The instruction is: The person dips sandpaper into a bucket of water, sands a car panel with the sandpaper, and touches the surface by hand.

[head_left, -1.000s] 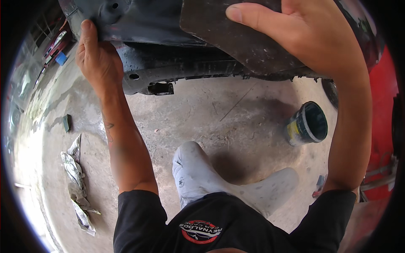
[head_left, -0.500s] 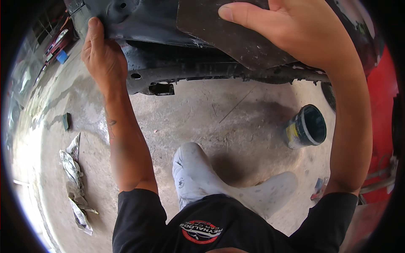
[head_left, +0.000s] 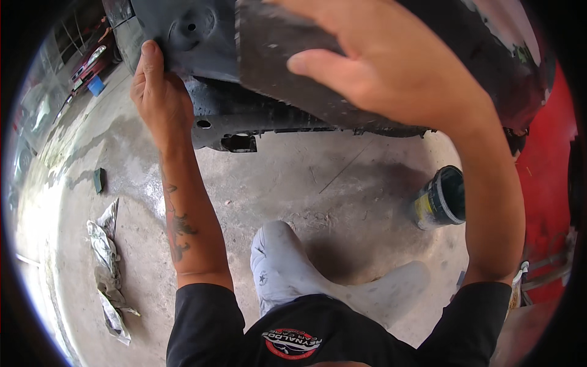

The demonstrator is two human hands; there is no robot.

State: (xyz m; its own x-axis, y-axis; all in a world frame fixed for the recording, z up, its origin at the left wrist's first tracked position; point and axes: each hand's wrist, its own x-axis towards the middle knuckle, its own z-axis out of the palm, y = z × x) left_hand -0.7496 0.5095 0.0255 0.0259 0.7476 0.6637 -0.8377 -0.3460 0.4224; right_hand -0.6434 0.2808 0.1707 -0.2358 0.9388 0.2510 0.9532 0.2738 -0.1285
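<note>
My left hand (head_left: 162,101) grips the lower left edge of a dark grey car body panel (head_left: 211,52). Its thumb points up along the edge and the other fingers are curled. My right hand (head_left: 361,70) is on a dark, stiff-looking sheet (head_left: 275,76), which looks like sandpaper and lies over the panel's face. The thumb stretches across the sheet, while the other fingertips pass out of view at the top. A round dent-like recess with a small hole shows in the panel between the two hands.
Below the panel runs a black sill (head_left: 226,110) with holes. A dark bucket (head_left: 443,199) stands on the concrete floor at right, near a red surface (head_left: 547,202). Crumpled plastic (head_left: 107,263) and a small green block (head_left: 99,180) lie at left. My white shoe (head_left: 275,257) is below.
My right hand and the sheet have moved left across the panel, and the hand has turned. My left hand keeps its hold on the edge. The whole view has shifted slightly.
</note>
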